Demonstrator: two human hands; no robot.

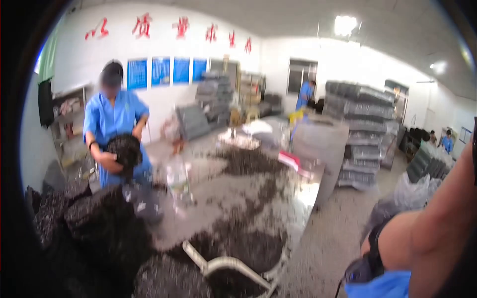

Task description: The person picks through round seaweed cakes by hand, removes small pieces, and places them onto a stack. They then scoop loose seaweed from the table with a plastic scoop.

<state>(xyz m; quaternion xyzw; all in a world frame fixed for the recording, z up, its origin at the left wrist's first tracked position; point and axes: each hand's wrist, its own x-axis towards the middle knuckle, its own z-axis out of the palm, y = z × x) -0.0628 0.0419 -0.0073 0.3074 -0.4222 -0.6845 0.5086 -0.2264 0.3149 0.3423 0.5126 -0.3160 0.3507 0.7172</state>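
At the right edge a bare arm [437, 223], apparently my own, is bent and raised. Its hand lies outside the picture, and no fingers of my other hand show. A black strap with a dark device [365, 268] sits against the arm, above a patch of blue cloth [380, 287]. Closest to me on the table [198, 216] lies a pale, curved, branching bar [233, 263], among loose dark fibrous material [253, 248]. Large dark bundles [107, 228] are heaped at the lower left.
Across the table a person in blue [117, 111] holds a dark fibrous bundle [125, 151]. A tall stack of wrapped grey slabs [365, 131] stands beyond the table's right side. Clear plastic bags [412, 191] lie near my arm. Another person [304, 94] stands farther back.
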